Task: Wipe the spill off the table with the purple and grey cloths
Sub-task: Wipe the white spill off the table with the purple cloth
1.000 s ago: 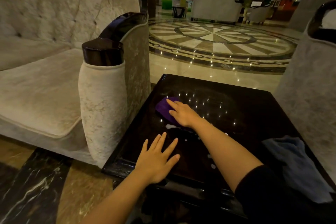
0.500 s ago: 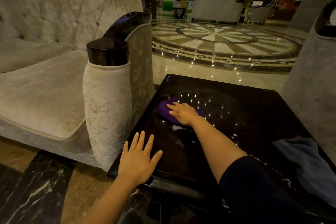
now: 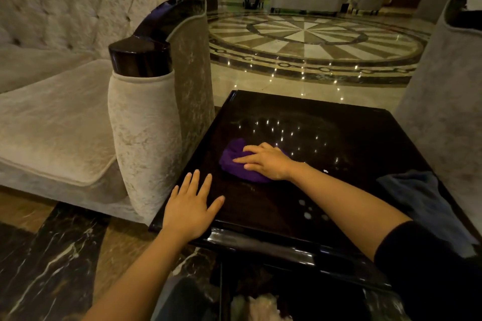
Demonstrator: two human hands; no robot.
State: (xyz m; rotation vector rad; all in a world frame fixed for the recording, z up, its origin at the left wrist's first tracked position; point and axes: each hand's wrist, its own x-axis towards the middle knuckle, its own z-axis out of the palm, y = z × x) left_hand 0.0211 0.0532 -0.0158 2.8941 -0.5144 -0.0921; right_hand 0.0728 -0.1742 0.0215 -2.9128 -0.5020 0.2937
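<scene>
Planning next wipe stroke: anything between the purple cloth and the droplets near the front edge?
Nothing visible. Bare tabletop lies between the purple cloth under the right hand and the droplets; only the right forearm passes above.

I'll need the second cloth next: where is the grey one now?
The grey cloth lies at the table's right edge, beside the right forearm, untouched.

Cloths half seen on a dark lobby table

The right hand (image 3: pixel 268 161) covers much of the purple cloth (image 3: pixel 236 161); the grey cloth (image 3: pixel 417 198) slips behind the black sleeve (image 3: pixel 427 268), which the frame's right edge crops, while distant lobby furniture stays too blurred to identify.
</scene>
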